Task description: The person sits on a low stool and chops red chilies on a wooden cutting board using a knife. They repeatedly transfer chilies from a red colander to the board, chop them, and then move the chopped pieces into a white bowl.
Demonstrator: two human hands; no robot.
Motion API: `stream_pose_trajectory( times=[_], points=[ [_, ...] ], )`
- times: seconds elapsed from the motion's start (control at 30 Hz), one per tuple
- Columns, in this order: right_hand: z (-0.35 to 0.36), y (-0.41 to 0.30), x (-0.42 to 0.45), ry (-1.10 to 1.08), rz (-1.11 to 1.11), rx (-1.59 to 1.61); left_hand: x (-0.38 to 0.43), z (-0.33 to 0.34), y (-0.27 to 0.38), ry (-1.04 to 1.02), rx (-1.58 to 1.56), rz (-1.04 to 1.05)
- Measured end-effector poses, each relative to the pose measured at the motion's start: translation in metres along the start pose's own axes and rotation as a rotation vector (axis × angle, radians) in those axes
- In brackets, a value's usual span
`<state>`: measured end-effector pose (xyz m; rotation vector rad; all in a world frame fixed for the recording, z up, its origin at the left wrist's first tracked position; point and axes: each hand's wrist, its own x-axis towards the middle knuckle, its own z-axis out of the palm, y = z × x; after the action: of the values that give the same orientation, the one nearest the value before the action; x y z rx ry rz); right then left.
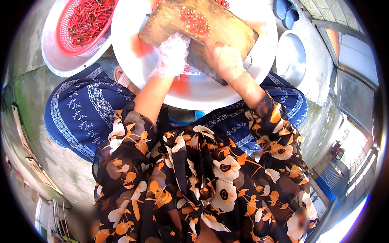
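Observation:
A wooden cutting board [225, 25] lies across a large white basin [206, 101] in front of me. Chopped red chili peppers with pale seeds [196, 22] are heaped on its surface. My right hand [225, 57] is closed around what looks like a cleaver [202, 59]; its broad dark blade slants over the board's near edge. The handle is hidden by my fingers. My left hand [172, 54], in a clear plastic glove, rests at the board's near left edge beside the blade. Glare and the glove hide how its fingers lie.
At upper left, a red plastic colander [62, 36] of whole red chilies [89, 21] sits in a metal basin [50, 57]. An empty-looking metal basin [290, 57] stands to the right, with blue slippers [287, 13] beyond it. A metal ring [248, 61] shows by the board.

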<state>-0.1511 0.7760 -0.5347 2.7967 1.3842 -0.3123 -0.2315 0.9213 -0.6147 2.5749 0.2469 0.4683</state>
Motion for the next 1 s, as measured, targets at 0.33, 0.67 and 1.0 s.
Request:
stream_pose_trajectory(
  times=[0.33,0.67,1.0],
  points=[
    [0.007,-0.001,0.007,-0.013,0.076,0.038,-0.001,-0.003,0.001,-0.041,0.015,-0.025],
    [0.006,-0.014,0.019,-0.034,0.044,0.054,0.001,-0.007,0.003,-0.091,0.007,-0.056],
    [0.007,0.015,0.002,0.008,0.118,0.069,0.010,0.000,0.007,-0.074,-0.042,-0.038]
  ],
)
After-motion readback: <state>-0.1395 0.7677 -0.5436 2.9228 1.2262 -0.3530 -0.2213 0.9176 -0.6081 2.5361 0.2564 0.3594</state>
